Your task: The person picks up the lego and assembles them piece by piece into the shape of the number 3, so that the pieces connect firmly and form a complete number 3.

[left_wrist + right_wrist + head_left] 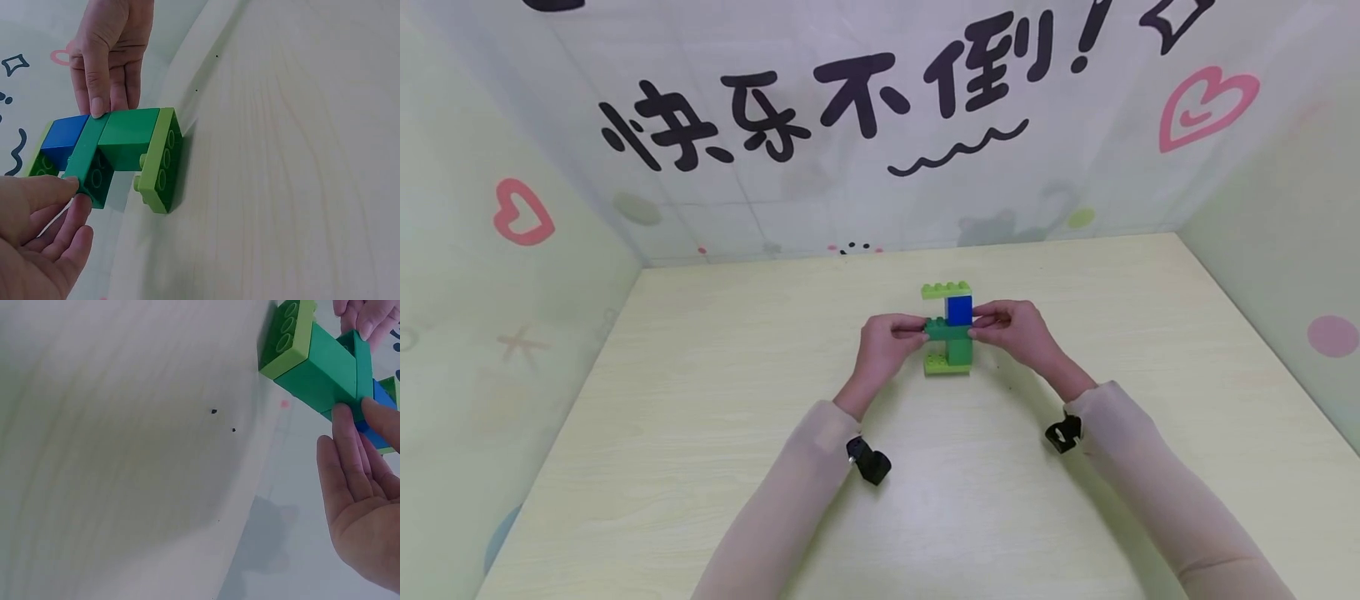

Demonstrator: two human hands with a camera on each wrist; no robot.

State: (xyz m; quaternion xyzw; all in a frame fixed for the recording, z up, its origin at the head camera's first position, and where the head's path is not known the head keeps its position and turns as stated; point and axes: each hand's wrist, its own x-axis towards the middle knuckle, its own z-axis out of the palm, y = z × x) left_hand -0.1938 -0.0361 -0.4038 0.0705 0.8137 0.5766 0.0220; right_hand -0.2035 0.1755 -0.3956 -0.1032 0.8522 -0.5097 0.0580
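A stack of toy building blocks stands upright between the two hands, shaped like an E facing left. Its bottom brick is lime green, with a green block on it. Above these lies a long dark green brick, then a blue block and a lime green top brick. The left hand pinches the free left end of the long brick between thumb and fingers. From the right, the right hand grips that brick's other end, thumb in front and fingertips behind.
The pale wooden tabletop stretches around the stack. A printed cloth backdrop with black characters and pink hearts rises behind the table. Black wrist cameras sit at both light sleeves.
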